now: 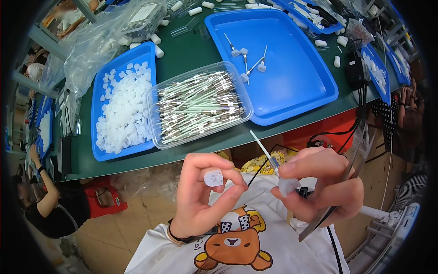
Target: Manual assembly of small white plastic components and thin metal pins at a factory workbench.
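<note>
My left hand [196, 201] is curled, holding a small white plastic cap [213, 178] in its bent fingers. The thumb and index tips lie close together, and whether anything is pinched between them cannot be made out. In my right hand [321, 180], thumb and index finger grip a thin pale green rod [260, 144] with a metal sleeve. A translucent white cap [288, 186] is at the rod's lower end. The same hand also keeps metal tweezers [312, 228] across the palm, tilted. Both hands are in front of my white shirt, nearer than the table edge.
On the green table [80, 160], a clear tub [153, 112] holds many rods. Left of it, a blue tray [98, 150] is heaped with white caps. A larger blue tray [292, 91] contains several capped rods. A fan [413, 192] stands right. People sit at both sides.
</note>
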Available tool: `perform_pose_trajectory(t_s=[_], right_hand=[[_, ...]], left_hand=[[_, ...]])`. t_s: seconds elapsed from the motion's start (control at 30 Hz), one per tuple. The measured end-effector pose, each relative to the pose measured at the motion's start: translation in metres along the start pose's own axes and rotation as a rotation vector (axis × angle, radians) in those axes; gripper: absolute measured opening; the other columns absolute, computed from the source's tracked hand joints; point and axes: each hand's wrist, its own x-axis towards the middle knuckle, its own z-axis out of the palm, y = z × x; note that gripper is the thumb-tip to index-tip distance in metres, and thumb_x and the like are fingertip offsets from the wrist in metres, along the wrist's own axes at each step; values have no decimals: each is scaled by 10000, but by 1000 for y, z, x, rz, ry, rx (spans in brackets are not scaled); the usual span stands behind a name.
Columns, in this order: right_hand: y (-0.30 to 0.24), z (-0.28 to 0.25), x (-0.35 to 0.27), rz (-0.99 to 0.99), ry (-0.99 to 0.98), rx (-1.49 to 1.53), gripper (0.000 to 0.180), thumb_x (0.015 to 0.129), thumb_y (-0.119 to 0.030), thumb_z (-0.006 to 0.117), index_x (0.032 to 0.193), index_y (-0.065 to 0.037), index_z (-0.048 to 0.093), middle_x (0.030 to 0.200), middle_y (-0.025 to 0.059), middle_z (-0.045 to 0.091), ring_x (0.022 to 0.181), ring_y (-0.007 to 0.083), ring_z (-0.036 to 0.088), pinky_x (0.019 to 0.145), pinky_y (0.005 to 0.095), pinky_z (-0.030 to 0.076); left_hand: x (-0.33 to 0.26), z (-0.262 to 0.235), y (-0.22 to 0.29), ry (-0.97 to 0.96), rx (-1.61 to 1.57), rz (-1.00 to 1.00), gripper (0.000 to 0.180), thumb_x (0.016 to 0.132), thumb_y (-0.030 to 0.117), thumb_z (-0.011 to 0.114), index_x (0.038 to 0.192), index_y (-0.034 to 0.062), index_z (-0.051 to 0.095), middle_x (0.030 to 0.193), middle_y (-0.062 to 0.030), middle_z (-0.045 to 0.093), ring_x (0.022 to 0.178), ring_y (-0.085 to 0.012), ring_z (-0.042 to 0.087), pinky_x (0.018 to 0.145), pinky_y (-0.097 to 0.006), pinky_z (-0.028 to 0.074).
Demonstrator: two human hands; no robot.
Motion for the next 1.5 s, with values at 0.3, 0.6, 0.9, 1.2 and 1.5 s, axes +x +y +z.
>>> perform_pose_trajectory(t_s=[0.3, 0.6, 0.9, 1.2, 1.5], right_hand=[[5, -3, -3, -5, -170, 56, 382, 619, 15, 671, 827, -53, 357, 875, 267, 577, 725, 258, 581, 605, 339, 464], [10, 15, -8, -13, -156, 179, 357, 689, -64, 663, 812, -48, 328, 866, 263, 594, 802, 312, 598, 649, 376, 482], [4, 17, -7, -78, -132, 258, 443, 605, -31, 756, 753, -62, 340, 809, 204, 628, 818, 333, 620, 726, 397, 474], [-11, 18, -12, -30, -189, 123, 435, 601, -43, 766, 713, -90, 348, 804, 160, 644, 841, 281, 629, 822, 399, 401], [-15, 21, -15, 7, -187, 115, 446, 596, -59, 775, 704, -96, 344, 814, 144, 648, 838, 272, 631, 840, 405, 385]], left_hand=[[5, -5, 10, 14, 320, 186, 243, 617, 20, 724, 837, 9, 620, 661, -34, 545, 537, -80, 479, 474, -202, 352], [3, 2, 0, -154, 134, 274, 268, 631, -26, 683, 888, -19, 607, 757, -112, 584, 617, -210, 575, 534, -267, 451], [7, 8, -7, -74, 122, 452, 187, 620, -27, 630, 805, 1, 620, 755, -81, 586, 570, -195, 557, 479, -260, 433], [6, 0, -6, -111, 140, 544, 214, 586, -23, 635, 795, 24, 640, 774, -87, 613, 476, -165, 518, 406, -246, 370], [6, -1, -10, -103, 121, 614, 243, 572, -52, 616, 805, 9, 641, 791, -100, 621, 458, -165, 506, 400, -245, 366]])
